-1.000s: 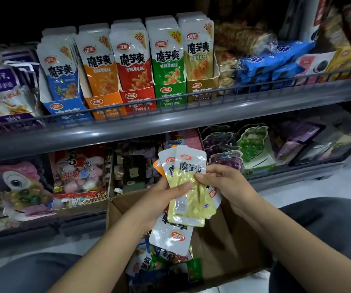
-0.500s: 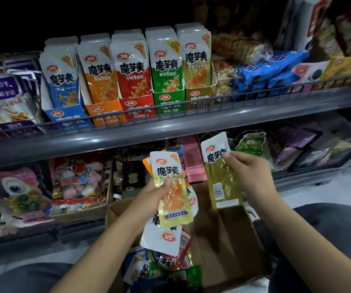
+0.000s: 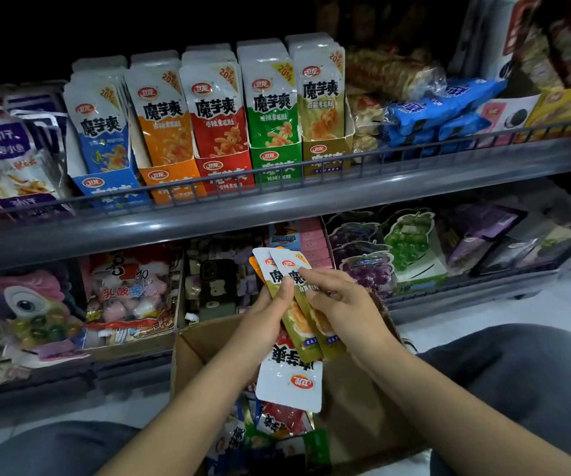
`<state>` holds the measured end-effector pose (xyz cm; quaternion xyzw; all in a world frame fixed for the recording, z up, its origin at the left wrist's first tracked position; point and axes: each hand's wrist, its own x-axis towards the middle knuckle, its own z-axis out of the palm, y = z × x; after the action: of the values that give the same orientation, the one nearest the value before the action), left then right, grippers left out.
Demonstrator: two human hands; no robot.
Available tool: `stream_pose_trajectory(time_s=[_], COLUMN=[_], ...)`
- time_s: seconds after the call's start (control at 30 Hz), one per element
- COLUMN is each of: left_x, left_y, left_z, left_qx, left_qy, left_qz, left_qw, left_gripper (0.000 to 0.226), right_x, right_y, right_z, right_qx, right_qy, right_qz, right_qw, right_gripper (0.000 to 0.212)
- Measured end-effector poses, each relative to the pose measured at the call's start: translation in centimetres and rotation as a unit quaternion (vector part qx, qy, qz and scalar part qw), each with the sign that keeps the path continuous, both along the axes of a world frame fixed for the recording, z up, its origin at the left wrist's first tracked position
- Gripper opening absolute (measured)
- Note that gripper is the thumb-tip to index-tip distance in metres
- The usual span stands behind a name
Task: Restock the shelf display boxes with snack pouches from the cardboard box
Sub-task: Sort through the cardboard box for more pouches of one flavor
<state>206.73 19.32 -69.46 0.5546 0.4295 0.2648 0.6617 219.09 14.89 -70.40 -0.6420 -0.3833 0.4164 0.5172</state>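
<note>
Both hands meet over the open cardboard box (image 3: 363, 400), which sits on the floor near the person, between the knees. The left hand (image 3: 263, 324) grips a fanned stack of snack pouches (image 3: 298, 324), thumb pressed across the front of the olive-gold ones; a white pouch (image 3: 289, 379) hangs upside down from the bottom of the stack, and an orange edge shows at the stack's far left. The right hand (image 3: 339, 304) pinches the front olive-gold pouch near its top, fingers curled over the printed label. More pouches lie loose in the near left corner of the box, though the light there is too dim to sort their colours surely.

On the upper shelf (image 3: 277, 207), behind a wire rail, five display boxes stand side by side, each packed with upright pouches: blue display box (image 3: 112, 190) at the left, then orange (image 3: 174, 183), red (image 3: 225, 173), green (image 3: 277, 163), and the olive-gold display box (image 3: 325, 156) at the right. The lower shelf holds grape-shaped candy packs (image 3: 408, 242) to the right and a bag of pink sweets (image 3: 129, 297) to the left.
</note>
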Motion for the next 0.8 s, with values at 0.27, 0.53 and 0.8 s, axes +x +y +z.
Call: stream_pose_trajectory(time_s=[0.27,0.53,0.8], left_x=[-0.6,-0.4,0.3], left_y=[0.9,1.5,2.9], left_z=[0.2,1.0,3.4], left_qx=[-0.122,0.003,0.081], left_qy=[-0.074,-0.049,-0.039], left_qz=[0.007,0.012,0.006], left_qw=[0.990,0.999,0.996], left_gripper=[0.028,0.016,0.021], right_x=[2.3,3.0,3.2], right_y=[1.0,1.7,3.0], right_z=[-0.3,1.1,3.8], right_qx=[-0.079,-0.013,0.058], right_qy=[0.125,0.202,0.117], right_qz=[0.063,0.031,-0.101], right_qw=[0.987,0.979,0.986], right_gripper=[0.066,0.020,0.033])
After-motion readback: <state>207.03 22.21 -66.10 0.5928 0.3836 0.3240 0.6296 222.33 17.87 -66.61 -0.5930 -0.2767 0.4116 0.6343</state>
